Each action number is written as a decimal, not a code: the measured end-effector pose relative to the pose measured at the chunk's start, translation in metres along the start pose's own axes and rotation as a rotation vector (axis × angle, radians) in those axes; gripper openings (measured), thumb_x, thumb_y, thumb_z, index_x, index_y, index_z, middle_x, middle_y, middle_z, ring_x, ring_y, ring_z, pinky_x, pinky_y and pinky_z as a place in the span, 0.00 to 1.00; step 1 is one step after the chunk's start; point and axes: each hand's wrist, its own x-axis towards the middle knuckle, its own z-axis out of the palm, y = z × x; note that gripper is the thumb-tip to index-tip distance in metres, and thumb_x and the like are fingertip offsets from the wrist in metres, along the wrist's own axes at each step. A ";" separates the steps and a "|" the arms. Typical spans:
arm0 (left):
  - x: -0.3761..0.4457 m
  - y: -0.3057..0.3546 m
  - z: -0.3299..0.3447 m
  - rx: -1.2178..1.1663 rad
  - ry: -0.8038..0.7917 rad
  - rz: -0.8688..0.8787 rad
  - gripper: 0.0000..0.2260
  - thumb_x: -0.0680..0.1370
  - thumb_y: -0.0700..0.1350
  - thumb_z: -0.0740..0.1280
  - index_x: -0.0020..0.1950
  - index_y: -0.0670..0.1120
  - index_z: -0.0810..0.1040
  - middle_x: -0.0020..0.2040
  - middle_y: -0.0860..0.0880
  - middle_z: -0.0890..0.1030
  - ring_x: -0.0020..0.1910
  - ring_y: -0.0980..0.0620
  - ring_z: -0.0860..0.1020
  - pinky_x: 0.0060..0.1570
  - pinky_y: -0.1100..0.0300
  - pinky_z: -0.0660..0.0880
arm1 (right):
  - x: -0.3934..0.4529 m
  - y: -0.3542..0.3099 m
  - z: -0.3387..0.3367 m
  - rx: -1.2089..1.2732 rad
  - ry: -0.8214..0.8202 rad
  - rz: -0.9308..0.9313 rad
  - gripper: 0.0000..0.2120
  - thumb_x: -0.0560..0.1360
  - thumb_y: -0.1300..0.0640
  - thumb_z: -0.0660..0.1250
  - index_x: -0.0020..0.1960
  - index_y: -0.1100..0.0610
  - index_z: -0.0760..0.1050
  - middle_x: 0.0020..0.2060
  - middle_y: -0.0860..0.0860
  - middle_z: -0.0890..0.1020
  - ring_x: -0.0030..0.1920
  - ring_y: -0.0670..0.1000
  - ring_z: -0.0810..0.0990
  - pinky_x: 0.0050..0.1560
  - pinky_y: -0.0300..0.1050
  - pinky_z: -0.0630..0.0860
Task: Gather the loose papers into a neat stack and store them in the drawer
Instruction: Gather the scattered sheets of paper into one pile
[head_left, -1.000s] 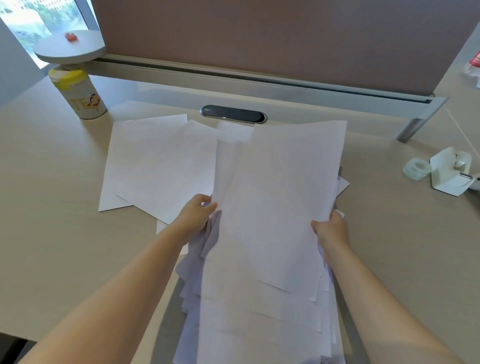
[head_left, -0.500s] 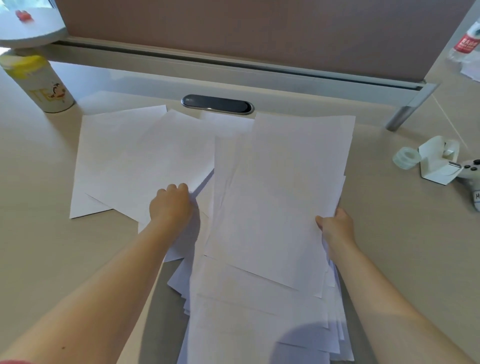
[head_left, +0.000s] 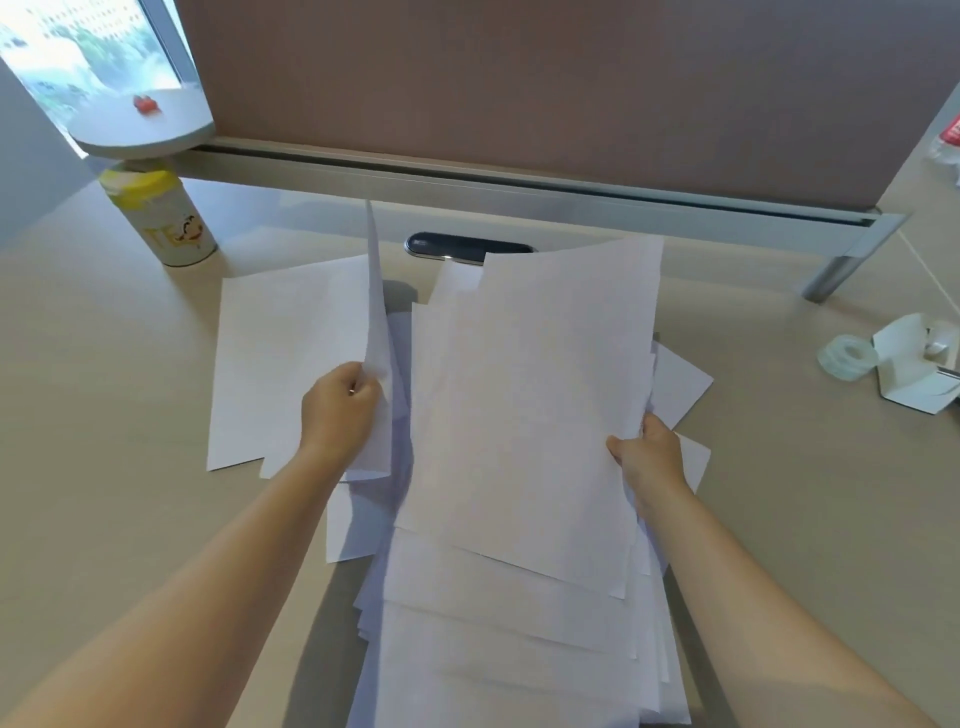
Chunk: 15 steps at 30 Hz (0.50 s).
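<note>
Your left hand (head_left: 340, 410) pinches 1 sheet (head_left: 375, 332), lifted on edge, just left of the pile (head_left: 519, 415). Your right hand (head_left: 647, 452) grips the pile's right side. The pile's long axis runs from the desk's (head_left: 104, 467) near edge toward the far edge, between your hands. 2 sheets (head_left: 275, 353) lie flat left of your left hand, which is nearer. No drawer shows.

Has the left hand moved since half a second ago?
Yes. The left hand was pressed flat on the sheets; now it is raised off them, pinching a sheet lifted on edge toward the grommet.
</note>
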 end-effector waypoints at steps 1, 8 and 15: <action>-0.003 0.003 0.000 -0.040 -0.068 -0.003 0.13 0.74 0.36 0.56 0.30 0.43 0.64 0.29 0.47 0.64 0.31 0.48 0.62 0.31 0.59 0.58 | 0.000 -0.001 0.005 -0.021 -0.020 0.001 0.16 0.73 0.72 0.58 0.59 0.65 0.71 0.50 0.56 0.77 0.51 0.59 0.76 0.53 0.48 0.73; -0.027 0.016 0.010 -0.279 -0.803 -0.241 0.08 0.77 0.47 0.63 0.45 0.43 0.77 0.41 0.44 0.78 0.36 0.49 0.75 0.36 0.64 0.74 | 0.000 -0.002 0.023 0.028 -0.136 0.132 0.06 0.77 0.65 0.55 0.46 0.60 0.71 0.41 0.52 0.74 0.40 0.52 0.73 0.45 0.44 0.72; -0.004 -0.028 0.014 0.370 -0.168 -0.327 0.29 0.75 0.54 0.62 0.71 0.42 0.61 0.70 0.37 0.66 0.70 0.37 0.64 0.68 0.47 0.62 | 0.007 0.011 0.019 0.158 -0.200 0.247 0.20 0.78 0.54 0.58 0.66 0.62 0.65 0.55 0.55 0.76 0.53 0.54 0.74 0.62 0.48 0.71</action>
